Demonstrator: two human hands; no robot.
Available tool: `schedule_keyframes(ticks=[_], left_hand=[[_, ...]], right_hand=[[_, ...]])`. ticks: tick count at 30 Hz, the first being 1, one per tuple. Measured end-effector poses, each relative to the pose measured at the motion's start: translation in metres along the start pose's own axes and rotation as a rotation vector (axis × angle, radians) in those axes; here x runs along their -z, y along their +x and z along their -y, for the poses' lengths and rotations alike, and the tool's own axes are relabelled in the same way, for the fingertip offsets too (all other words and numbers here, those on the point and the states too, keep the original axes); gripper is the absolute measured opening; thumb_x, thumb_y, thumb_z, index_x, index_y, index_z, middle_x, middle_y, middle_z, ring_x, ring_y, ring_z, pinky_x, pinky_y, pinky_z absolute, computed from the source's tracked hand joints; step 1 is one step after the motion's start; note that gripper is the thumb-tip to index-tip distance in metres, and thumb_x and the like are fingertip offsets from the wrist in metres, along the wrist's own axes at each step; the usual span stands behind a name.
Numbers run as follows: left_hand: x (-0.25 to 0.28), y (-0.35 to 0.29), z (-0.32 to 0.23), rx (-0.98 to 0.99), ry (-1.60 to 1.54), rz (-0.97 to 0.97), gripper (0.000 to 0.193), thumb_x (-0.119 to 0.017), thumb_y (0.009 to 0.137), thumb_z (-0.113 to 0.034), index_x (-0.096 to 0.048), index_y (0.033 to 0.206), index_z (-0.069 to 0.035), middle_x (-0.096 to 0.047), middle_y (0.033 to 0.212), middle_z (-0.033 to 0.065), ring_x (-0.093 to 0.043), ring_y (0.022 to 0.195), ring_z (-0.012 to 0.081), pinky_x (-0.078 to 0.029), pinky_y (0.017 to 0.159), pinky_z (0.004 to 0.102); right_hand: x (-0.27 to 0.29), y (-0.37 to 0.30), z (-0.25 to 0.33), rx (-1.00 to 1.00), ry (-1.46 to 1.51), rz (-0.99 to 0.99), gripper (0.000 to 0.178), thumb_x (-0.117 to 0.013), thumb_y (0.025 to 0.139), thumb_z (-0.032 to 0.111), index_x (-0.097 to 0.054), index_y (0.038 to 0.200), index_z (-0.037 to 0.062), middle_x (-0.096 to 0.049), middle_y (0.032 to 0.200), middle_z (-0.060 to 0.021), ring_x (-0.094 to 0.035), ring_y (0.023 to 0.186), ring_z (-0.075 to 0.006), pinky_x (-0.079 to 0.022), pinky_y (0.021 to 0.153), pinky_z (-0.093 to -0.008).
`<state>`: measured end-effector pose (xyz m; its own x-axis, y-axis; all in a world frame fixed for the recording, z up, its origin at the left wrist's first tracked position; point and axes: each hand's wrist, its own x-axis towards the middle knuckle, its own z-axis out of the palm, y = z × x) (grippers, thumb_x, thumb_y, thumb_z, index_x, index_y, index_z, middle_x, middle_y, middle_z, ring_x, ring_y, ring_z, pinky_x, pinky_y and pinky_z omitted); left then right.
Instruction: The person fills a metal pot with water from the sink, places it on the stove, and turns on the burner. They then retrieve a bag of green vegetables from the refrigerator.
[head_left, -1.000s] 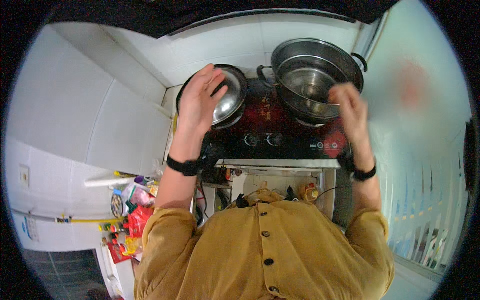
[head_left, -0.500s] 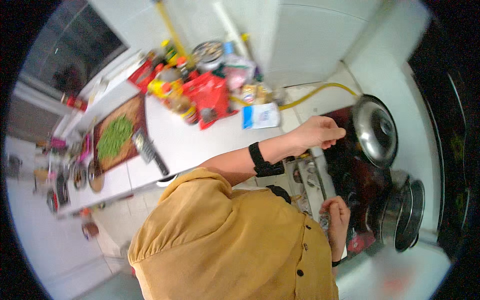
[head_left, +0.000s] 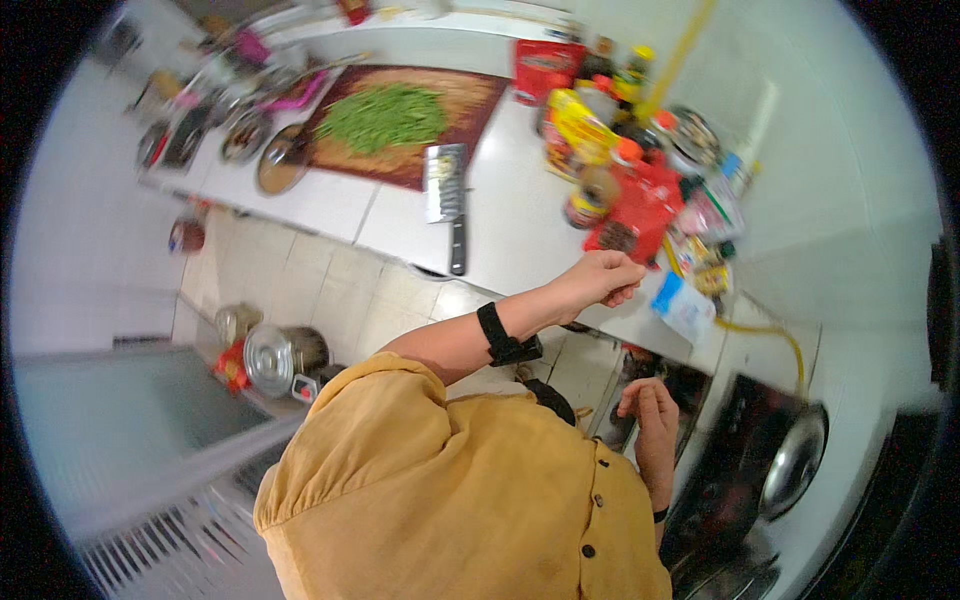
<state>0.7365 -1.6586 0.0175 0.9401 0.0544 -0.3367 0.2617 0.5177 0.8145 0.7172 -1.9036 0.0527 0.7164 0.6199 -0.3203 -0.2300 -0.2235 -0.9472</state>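
Observation:
My left hand (head_left: 602, 280) is closed, thumb and fingers pressed together, above the front edge of the white counter (head_left: 530, 205). Whatever it may hold is too small to make out. Just beyond it lie a red plastic bag (head_left: 645, 215) and a white-and-blue packet (head_left: 684, 305). Lower and to the right, my right hand (head_left: 652, 420) hangs in front of the stove side with loosely bent fingers, nothing visible in them. A cleaver (head_left: 446, 190) with a black handle lies by a cutting board (head_left: 475, 95) bearing chopped green vegetables (head_left: 385, 118).
Sauce bottles (head_left: 630, 80) and a bowl (head_left: 692, 135) crowd the counter's back right. A black stove (head_left: 722, 470) with a metal pan lid (head_left: 797, 462) stands at right. Glass lids (head_left: 283, 160) lie at far left. A metal pot (head_left: 285, 358) sits low at left.
My view has swung left, so the cutting board and cleaver now sit nearer the middle. My left hand has moved from over the stove to the counter edge. My right hand's fingers have loosened.

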Motion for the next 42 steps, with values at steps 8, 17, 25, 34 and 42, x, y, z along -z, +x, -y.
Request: schedule_keyframes(ticks=[8, 17, 25, 34, 42], left_hand=[[0.116, -0.137, -0.008, -0.016, -0.041, -0.467, 0.024, -0.056, 0.096, -0.031, -0.057, 0.084, -0.01, -0.057, 0.075, -0.0017, -0.051, 0.065, 0.0077, -0.043, 0.063, 0.0224], [0.249, -0.261, -0.034, -0.25, -0.215, -0.628, 0.023, -0.053, 0.097, -0.03, -0.059, 0.087, -0.01, -0.058, 0.075, -0.0037, -0.052, 0.063, 0.005, -0.044, 0.061, 0.0207], [0.415, -0.426, -0.073, -0.451, -0.284, -0.806, 0.022, -0.053, 0.097, -0.029, -0.06, 0.087, -0.01, -0.059, 0.075, -0.0016, -0.054, 0.067, 0.0079, -0.046, 0.064, 0.023], [0.513, -0.573, -0.062, -0.643, -0.498, -1.083, 0.019, -0.054, 0.096, -0.025, -0.06, 0.09, -0.008, -0.059, 0.078, -0.0004, -0.053, 0.071, 0.0081, -0.046, 0.067, 0.0233], [0.633, -0.648, -0.099, -0.729, -0.533, -1.304, 0.023, -0.053, 0.097, -0.027, -0.058, 0.088, -0.006, -0.058, 0.077, 0.0022, -0.054, 0.068, 0.0124, -0.046, 0.064, 0.0266]], right_hand=[[-0.083, 0.069, -0.03, -0.061, -0.022, 0.429, 0.024, -0.048, 0.099, 0.021, -0.059, 0.09, 0.0015, -0.057, 0.076, -0.0013, -0.053, 0.069, -0.0091, -0.045, 0.065, -0.0245], [-0.277, 0.09, -0.003, -0.096, -0.104, 0.771, 0.024, -0.048, 0.099, 0.021, -0.06, 0.091, 0.0007, -0.056, 0.078, -0.0013, -0.052, 0.072, -0.0092, -0.044, 0.068, -0.024], [-0.521, 0.117, 0.015, -0.036, -0.154, 1.067, 0.026, -0.048, 0.101, 0.024, -0.06, 0.093, 0.0023, -0.056, 0.077, -0.0001, -0.052, 0.071, -0.0081, -0.044, 0.068, -0.0236], [-0.727, 0.145, 0.022, -0.115, -0.333, 1.366, 0.027, -0.047, 0.1, 0.024, -0.06, 0.092, 0.0021, -0.057, 0.076, 0.0004, -0.052, 0.07, -0.0071, -0.045, 0.067, -0.0233], [-0.902, 0.206, 0.038, -0.208, -0.308, 1.509, 0.027, -0.048, 0.1, 0.025, -0.059, 0.089, 0.0039, -0.056, 0.075, 0.0009, -0.051, 0.069, -0.0074, -0.045, 0.065, -0.0237]])
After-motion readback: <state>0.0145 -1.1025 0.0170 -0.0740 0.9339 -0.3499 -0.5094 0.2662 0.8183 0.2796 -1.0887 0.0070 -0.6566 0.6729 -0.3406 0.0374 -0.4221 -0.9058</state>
